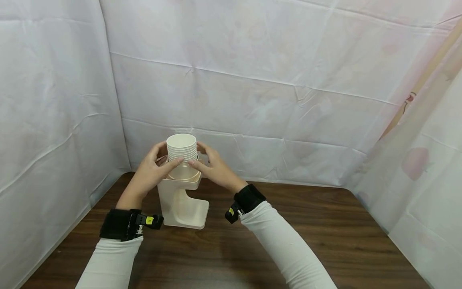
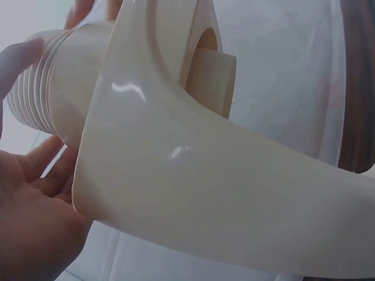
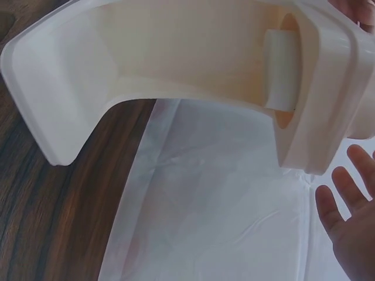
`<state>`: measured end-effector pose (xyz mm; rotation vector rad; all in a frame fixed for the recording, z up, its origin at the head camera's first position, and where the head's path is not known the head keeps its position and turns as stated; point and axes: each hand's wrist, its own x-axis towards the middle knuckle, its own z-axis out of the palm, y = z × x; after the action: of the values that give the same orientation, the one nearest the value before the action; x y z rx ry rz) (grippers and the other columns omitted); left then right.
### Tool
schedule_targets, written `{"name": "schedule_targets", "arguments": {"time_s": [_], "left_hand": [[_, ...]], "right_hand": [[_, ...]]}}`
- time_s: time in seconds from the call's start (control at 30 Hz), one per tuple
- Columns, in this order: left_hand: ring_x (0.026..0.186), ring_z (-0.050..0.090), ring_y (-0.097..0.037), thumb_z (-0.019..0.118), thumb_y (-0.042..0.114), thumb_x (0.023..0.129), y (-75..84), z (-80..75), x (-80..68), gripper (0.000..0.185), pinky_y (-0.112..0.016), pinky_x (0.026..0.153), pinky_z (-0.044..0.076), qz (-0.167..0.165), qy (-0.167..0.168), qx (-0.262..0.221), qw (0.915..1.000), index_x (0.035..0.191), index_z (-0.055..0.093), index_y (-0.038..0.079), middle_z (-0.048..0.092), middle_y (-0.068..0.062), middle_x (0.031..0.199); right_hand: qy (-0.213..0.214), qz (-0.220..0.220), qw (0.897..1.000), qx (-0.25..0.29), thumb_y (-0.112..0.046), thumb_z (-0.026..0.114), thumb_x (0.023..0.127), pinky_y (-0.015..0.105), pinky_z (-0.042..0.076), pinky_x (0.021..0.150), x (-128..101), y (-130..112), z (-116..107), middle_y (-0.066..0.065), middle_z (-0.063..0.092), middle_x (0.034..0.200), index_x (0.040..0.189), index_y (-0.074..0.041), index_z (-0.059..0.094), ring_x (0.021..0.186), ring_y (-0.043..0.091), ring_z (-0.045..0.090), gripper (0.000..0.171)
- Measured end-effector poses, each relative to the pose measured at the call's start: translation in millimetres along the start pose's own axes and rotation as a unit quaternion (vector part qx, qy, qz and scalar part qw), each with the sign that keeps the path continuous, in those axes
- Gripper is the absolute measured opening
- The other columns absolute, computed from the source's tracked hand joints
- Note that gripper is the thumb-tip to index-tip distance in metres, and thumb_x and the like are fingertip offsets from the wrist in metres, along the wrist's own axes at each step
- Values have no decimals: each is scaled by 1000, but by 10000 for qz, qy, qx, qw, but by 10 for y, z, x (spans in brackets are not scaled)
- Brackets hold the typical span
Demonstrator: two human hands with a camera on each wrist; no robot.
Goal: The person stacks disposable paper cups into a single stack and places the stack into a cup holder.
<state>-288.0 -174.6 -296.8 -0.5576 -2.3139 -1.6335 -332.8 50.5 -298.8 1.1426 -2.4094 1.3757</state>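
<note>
On one holder [image 1: 182, 200], two hands clasp one cup stack [image 1: 182, 152].

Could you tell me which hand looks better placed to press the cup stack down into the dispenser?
Probably the left hand: its fingers wrap the cup stack; the right hand shows only fingertips there.

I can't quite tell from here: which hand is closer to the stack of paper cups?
Neither clearly: both touch it. The left hand curls round the stack of paper cups from its left, the right hand from its right, above the cream dispenser.
</note>
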Motion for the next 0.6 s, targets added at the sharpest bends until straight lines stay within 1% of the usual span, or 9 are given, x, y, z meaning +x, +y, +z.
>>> {"name": "schedule_targets", "arguments": {"time_s": [0.07, 0.2, 0.3, 0.43, 0.6], "left_hand": [[141, 35, -32, 70, 39, 95, 5, -6, 3, 82, -49, 116, 25, 1, 44, -63, 10000, 156, 26, 6, 41, -17, 148], [142, 35, -31, 69, 40, 95, 27, -21, 20, 81, -48, 116, 26, 26, 72, -93, 9999, 156, 28, 8, 41, -15, 150], [142, 35, -31, 69, 41, 96, 48, -28, 32, 80, -48, 116, 26, 36, 47, -55, 10000, 157, 28, 8, 41, -15, 151], [143, 35, -31, 67, 41, 96, 64, -30, 35, 79, -49, 115, 27, -7, -7, -52, 10000, 157, 28, 8, 41, -15, 151], [142, 35, -31, 66, 42, 97, 75, -26, 39, 79, -50, 114, 28, -20, -62, -52, 10000, 157, 27, 7, 42, -15, 150]], "right_hand": [[54, 123, 9998, 111, -45, 60, 99, 52, 40, 105, 3, -21, -7, 5, 43, 151, 158, -16, 28, 139, 18, 38, 73], [49, 216, 9993, 294, -47, 60, 99, 41, 44, 102, 32, -65, -9, 3, 46, 148, 158, -16, 28, 135, 12, 42, 73], [26, 191, 9991, 381, -46, 58, 100, 36, 44, 99, 59, -96, -6, 1, 49, 145, 157, -15, 30, 132, 9, 44, 70], [31, 140, 9991, 390, -45, 56, 102, 35, 44, 99, 88, -125, -2, 0, 49, 143, 156, -16, 31, 131, 9, 44, 66], [3, 78, 9987, 499, -40, 56, 103, 39, 44, 100, 112, -144, -2, 2, 47, 144, 157, -15, 28, 131, 11, 43, 66]]}}
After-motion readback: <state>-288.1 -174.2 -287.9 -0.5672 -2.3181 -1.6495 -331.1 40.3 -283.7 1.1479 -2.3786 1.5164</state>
